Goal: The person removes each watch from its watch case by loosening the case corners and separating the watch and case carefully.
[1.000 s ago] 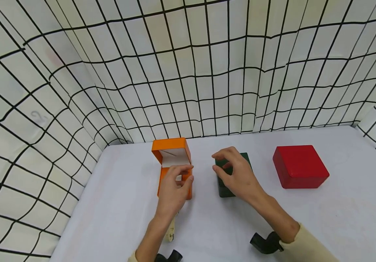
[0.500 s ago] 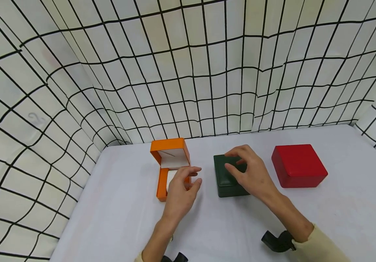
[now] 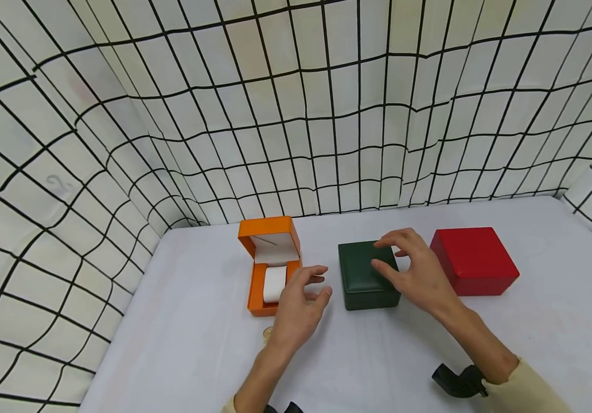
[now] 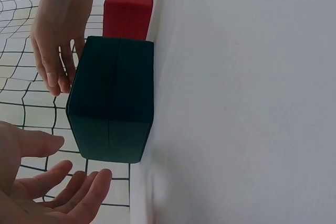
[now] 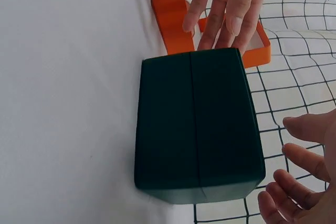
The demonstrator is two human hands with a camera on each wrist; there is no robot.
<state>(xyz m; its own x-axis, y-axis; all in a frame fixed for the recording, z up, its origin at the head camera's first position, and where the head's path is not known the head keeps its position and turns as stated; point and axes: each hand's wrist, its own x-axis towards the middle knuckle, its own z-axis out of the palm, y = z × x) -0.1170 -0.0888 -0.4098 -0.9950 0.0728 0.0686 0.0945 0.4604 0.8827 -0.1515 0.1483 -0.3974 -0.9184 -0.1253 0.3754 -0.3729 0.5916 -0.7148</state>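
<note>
A green lidded box (image 3: 363, 268), its lid down, sits between my two hands. My right hand (image 3: 420, 275) hovers at the box's right side, thumb and fingers spread apart and holding nothing. On the other side, my left hand (image 3: 298, 315) is held in the air, its loosely bent fingers pointing at the green box. An orange box (image 3: 262, 310) stands behind my left hand with its lid raised and a white cushion (image 3: 274, 285) inside. Beside my left wrist lies a small round gold-coloured thing (image 3: 267, 334), mostly hidden by the forearm.
A red box (image 3: 476, 258) with its lid down stands to the right, just past my right hand. Black wire mesh (image 3: 327, 132) over white panels rises behind the white-covered table (image 3: 182, 321) and along its sides.
Both hands have moved rightward: the left from in front of the orange box into the gap, the right from over the green box to its right side. The orange box's cushion is now more exposed.
</note>
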